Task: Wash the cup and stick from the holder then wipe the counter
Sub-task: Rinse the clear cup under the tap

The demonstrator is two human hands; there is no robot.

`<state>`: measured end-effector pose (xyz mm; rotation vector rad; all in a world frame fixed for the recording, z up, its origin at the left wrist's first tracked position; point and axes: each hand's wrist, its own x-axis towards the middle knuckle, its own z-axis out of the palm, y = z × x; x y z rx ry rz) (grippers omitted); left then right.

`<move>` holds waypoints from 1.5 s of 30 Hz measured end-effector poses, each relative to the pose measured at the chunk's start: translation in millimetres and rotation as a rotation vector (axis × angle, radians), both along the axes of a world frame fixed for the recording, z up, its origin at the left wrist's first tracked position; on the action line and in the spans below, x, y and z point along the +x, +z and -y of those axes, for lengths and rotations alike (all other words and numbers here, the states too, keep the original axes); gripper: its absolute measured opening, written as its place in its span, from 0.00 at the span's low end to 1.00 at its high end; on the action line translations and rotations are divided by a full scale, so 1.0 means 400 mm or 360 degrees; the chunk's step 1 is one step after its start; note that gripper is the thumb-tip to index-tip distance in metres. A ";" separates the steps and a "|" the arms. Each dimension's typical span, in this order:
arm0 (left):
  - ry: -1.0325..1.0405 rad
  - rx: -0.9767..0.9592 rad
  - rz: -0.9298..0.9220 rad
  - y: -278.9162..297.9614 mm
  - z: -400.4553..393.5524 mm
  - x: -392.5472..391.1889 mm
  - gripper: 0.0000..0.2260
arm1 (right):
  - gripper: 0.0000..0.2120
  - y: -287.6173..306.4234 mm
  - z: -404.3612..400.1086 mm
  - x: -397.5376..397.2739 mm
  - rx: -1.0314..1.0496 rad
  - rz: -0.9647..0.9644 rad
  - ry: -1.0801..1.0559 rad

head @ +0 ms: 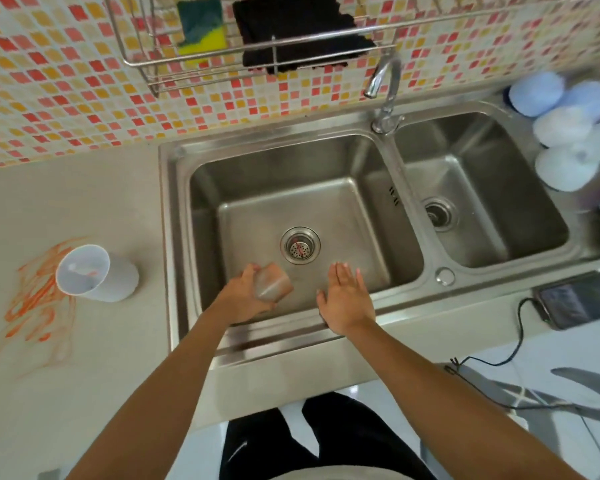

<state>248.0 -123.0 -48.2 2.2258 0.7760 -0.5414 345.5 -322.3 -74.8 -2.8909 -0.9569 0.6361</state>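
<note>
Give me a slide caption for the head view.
Left hand holds a clear cup over the sink; right hand open, orange spill unwiped.

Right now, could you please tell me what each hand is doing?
Left hand: closed around a clear cup over the sink.
Right hand: open, fingers spread, holding nothing.

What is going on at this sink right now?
A person stands at a double sink. The left hand holds a clear cup over the left basin; the right hand is open and empty beside it. The tap shows no water running. A white holder sits on the counter by orange smears, not yet wiped.
</note>
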 end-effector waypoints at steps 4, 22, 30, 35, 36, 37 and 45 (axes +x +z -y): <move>-0.0040 -0.0044 -0.0042 0.025 -0.010 0.021 0.36 | 0.32 0.003 0.002 -0.002 -0.0008 0.0001 -0.0010; -0.0433 0.0285 -0.0167 0.148 -0.025 0.132 0.34 | 0.31 0.025 0.002 0.028 0.0281 -0.0231 -0.0225; 0.0125 0.0133 0.0609 0.193 0.067 0.309 0.38 | 0.32 0.144 0.038 0.441 0.0970 -0.0110 -0.0669; 0.0323 -0.0076 0.0959 0.210 0.152 0.448 0.35 | 0.31 0.191 0.032 0.673 0.1048 -0.0039 -0.0668; 0.0332 -0.0161 0.1003 0.209 0.161 0.470 0.36 | 0.32 0.203 0.025 0.701 0.1029 -0.0037 -0.0641; 0.0336 -0.0266 0.1026 0.213 0.170 0.489 0.36 | 0.32 0.204 0.016 0.727 0.1020 -0.0057 -0.0599; 0.0418 -0.0398 0.1214 0.245 0.186 0.586 0.33 | 0.23 0.190 -0.041 0.773 0.0969 -0.0065 -0.0354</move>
